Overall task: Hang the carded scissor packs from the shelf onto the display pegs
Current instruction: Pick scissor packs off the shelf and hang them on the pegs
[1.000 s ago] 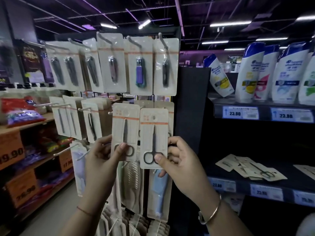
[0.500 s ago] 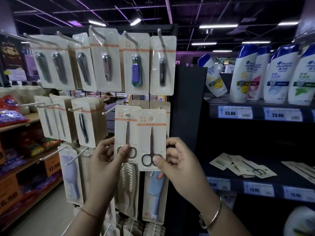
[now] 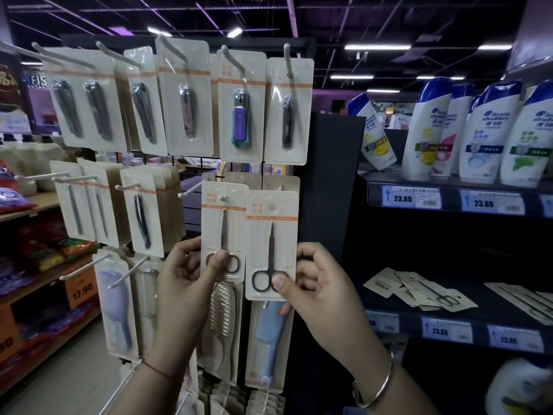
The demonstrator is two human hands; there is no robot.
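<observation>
My left hand (image 3: 187,274) pinches the lower part of a carded scissor pack (image 3: 223,226); a peg tip shows through the hole at that card's top. My right hand (image 3: 317,289) grips a second carded scissor pack (image 3: 270,244) by its bottom edge, held upright just right of the first. Its hang hole sits free, with no peg through it. A bare white peg (image 3: 191,189) sticks out left of the first card. More scissor packs (image 3: 419,290) lie loose on the dark shelf at the right.
Nail clipper cards (image 3: 239,109) hang on the top row of the rack. Tweezer cards (image 3: 140,211) fill the pegs to the left, combs and a brush card (image 3: 267,336) hang below. Shampoo bottles (image 3: 478,130) stand on the upper right shelf.
Both hands have lifted their cards up toward the middle peg row. The left card's hole has reached a peg tip; the right card stays beside it, a little lower.
</observation>
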